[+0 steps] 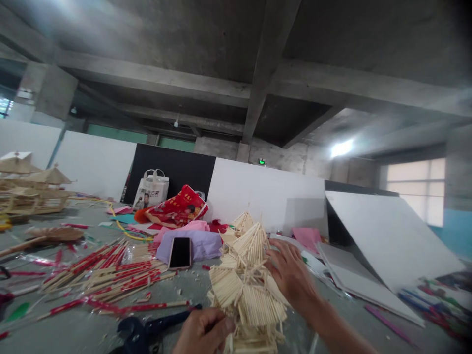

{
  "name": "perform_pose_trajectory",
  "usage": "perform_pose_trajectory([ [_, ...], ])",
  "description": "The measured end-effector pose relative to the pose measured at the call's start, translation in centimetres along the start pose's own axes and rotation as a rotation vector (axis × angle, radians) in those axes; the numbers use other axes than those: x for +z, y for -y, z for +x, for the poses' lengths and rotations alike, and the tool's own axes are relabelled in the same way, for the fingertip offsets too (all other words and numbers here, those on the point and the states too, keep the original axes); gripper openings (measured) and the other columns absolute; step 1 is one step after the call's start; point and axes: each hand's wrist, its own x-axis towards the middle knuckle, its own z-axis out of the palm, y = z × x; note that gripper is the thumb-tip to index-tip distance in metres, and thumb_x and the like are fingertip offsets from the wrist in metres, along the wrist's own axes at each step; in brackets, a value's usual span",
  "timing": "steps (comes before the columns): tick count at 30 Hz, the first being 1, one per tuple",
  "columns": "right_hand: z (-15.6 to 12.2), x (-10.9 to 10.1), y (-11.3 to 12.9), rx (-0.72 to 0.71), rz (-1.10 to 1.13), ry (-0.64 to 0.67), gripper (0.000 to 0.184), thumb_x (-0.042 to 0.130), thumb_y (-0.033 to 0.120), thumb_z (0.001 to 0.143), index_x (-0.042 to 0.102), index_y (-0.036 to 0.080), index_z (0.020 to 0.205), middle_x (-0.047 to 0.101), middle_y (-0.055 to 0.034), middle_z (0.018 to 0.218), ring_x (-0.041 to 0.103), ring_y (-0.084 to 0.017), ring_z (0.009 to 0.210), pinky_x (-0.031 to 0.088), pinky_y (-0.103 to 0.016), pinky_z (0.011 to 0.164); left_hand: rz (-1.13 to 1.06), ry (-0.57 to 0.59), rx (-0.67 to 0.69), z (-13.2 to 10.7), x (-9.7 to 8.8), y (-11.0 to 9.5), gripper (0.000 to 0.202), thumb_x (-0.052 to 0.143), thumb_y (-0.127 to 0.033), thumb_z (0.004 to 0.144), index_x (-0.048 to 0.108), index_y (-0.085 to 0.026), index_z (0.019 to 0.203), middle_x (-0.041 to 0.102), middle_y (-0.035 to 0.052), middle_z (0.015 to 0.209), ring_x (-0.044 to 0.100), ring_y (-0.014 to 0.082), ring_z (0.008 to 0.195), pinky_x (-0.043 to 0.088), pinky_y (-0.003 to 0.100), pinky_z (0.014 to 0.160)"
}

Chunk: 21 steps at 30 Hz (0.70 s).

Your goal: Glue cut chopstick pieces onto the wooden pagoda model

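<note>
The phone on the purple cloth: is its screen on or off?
Off. The phone leans face up on the purple cloth, and its whole screen is plain black, with no lit picture.

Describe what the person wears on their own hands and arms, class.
Both the left hand and the right hand are bare, with no gloves or rings visible. The right forearm is uncovered too: no sleeve, watch or bracelet shows.
</note>
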Motion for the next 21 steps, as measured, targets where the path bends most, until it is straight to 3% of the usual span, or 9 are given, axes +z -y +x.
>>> perform_pose_trajectory([
  [3, 0.3, 0.0, 0.1, 0.002, -0.017, -0.012, 0.010, 0.048, 0.016, 0.083, 0.057, 0.018, 0.085, 0.053, -0.0105, 0.107, 0.046, -0.026, 0.100, 0.037, -0.045, 0.085, 0.045, -0.028, 0.051, 0.3, -0.1, -1.8, 0.039, 0.045, -0.051, 0.072, 0.053, -0.015, 0.063, 0.040, -0.0060, 0.046, 0.029, 0.0040, 0.035, 0.021, 0.018, 0.037],
  [7, 0.0, -1.0, 0.6, 0.014, -0.015, -0.019, 0.011, 0.048, 0.018, 0.083, 0.057, 0.018, 0.089, 0.052, -0.0106, 0.108, 0.046, -0.026, 0.101, 0.036, -0.045, 0.086, 0.287, -0.182, 0.204, 0.7, -0.2, -4.0, 0.022, 0.051, -0.036, 0.072, 0.062, -0.017, 0.074, 0.052, -0.0032, 0.055, 0.045, 0.0081, 0.049, 0.031, 0.019, 0.049],
  [11, -4.8, -3.0, 3.6, 0.082, 0.104, -0.023, 0.011, 0.046, 0.019, 0.083, 0.054, 0.017, 0.089, 0.056, -0.0086, 0.093, 0.052, -0.022, 0.087, 0.042, -0.038, 0.077, 0.510, -0.215, 0.311, -0.5, 0.2, -3.8, 0.016, 0.048, -0.027, 0.076, 0.062, -0.020, 0.075, 0.061, -0.0004, 0.069, 0.053, 0.0112, 0.063, 0.035, 0.020, 0.060],
  [14, -10.5, -3.8, 6.4, 0.027, 0.173, 0.154, 0.007, 0.050, 0.018, 0.079, 0.054, 0.021, 0.084, 0.058, -0.0032, 0.080, 0.055, -0.018, 0.075, 0.046, -0.031, 0.069, 0.616, -0.149, 0.360, -2.8, 0.5, -2.7, 0.022, 0.041, -0.026, 0.081, 0.061, -0.020, 0.076, 0.062, 0.0007, 0.075, 0.055, 0.0120, 0.070, 0.036, 0.021, 0.064],
  [17, -15.2, -3.3, 7.6, 0.007, 0.149, 0.367, 0.029, 0.058, 0.019, 0.069, 0.053, 0.021, 0.098, 0.061, -0.0040, 0.087, 0.058, -0.018, 0.076, 0.051, -0.027, 0.064, 0.687, -0.022, 0.361, -4.9, 0.9, -1.6, 0.022, 0.040, -0.023, 0.082, 0.061, -0.020, 0.076, 0.062, 0.0008, 0.076, 0.057, 0.0123, 0.072, 0.037, 0.021, 0.065],
  [21, -17.4, -1.9, 7.0, -0.016, 0.164, 0.490, 0.033, 0.053, 0.007, 0.061, 0.056, 0.022, 0.090, 0.062, -0.0030, 0.084, 0.060, -0.018, 0.076, 0.052, -0.025, 0.066, 0.781, 0.095, 0.340, -6.1, 1.6, -0.5, 0.020, 0.042, -0.022, 0.081, 0.061, -0.020, 0.076, 0.062, 0.0015, 0.076, 0.058, 0.0125, 0.069, 0.038, 0.020, 0.061],
])
